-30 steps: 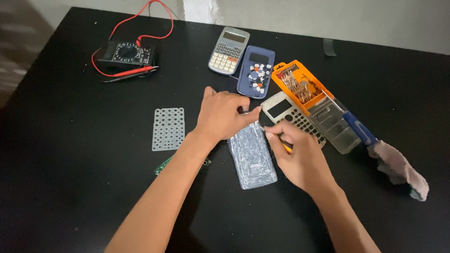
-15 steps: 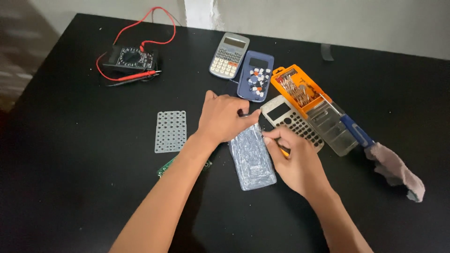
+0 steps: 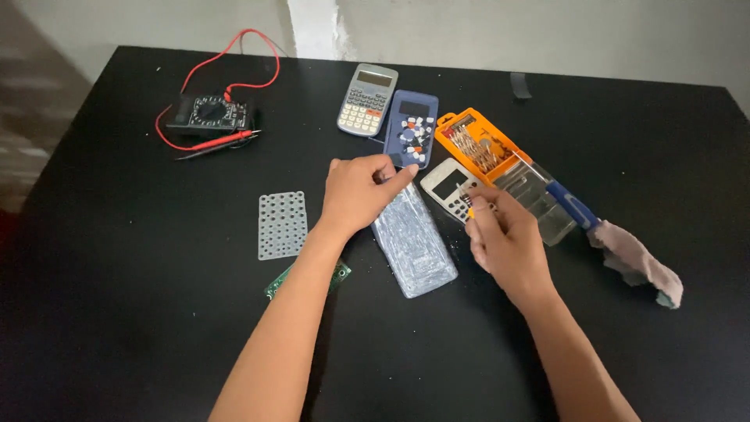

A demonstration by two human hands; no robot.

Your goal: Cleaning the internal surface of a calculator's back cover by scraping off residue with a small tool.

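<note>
Head view, looking down on a black desk (image 3: pixel 117 312).

Left hand (image 3: pixel 361 191): flat, fingers extended, pressing on the top end of a grey calculator back shell (image 3: pixel 414 242) that lies face down at centre desk. Not clasping it, only pinning it.

Right hand (image 3: pixel 508 242): fingers pinched shut around a small orange-handled screwdriver (image 3: pixel 469 209). Only the tip end shows, held over the calculator front panel (image 3: pixel 451 189), which lies just right of the shell.

Containers:
- Orange bit case (image 3: pixel 476 144), lid open, rows of metal bits inside; clear lid (image 3: pixel 539 199) folded out towards the right hand.
- Blue calculator cover (image 3: pixel 412 139) lying open side up, serving as a tray: loose white keys plus a few red and blue ones in it.

Also on desk: intact grey calculator (image 3: pixel 367 99), grey key membrane (image 3: pixel 282 224), green circuit board (image 3: pixel 308 279) partly under the left forearm, black multimeter (image 3: pixel 207 115) with red leads, blue-handled tool (image 3: pixel 574 207), crumpled cloth (image 3: pixel 637 266).

Risks (judgement):
- Left forearm lies over the circuit board; a shift could drag or scratch it.
- Blue cover sits just beyond the left fingertips; a knock would scatter the keys.
- Driver tip could slip and gouge the panel.
- Any screws would be hard to find on the dark surface.
</note>
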